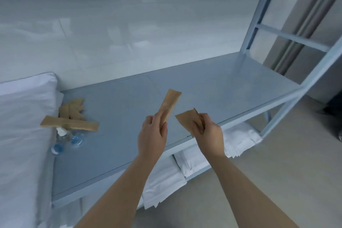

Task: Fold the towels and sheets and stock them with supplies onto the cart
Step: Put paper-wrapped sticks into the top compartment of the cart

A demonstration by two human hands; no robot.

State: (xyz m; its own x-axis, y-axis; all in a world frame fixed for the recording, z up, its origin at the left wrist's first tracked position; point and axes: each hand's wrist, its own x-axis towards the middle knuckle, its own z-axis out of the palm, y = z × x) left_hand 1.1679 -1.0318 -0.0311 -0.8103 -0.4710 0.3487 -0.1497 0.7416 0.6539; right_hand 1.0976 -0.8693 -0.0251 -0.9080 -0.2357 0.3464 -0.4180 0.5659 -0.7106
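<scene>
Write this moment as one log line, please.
left hand: holds long brown packet | right hand: holds flat brown packets | both above shelf | bottles at shelf's left

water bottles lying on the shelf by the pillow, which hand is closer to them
Left. The left hand, holding a long brown packet, is right of the water bottles across bare shelf. The right hand, holding squarish brown packets, is farther right, over the shelf's front edge.

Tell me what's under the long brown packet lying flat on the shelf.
The long brown packet lies across clear bottles with blue and white caps. Their upper ends are covered; how many bottles are there is unclear.
</scene>
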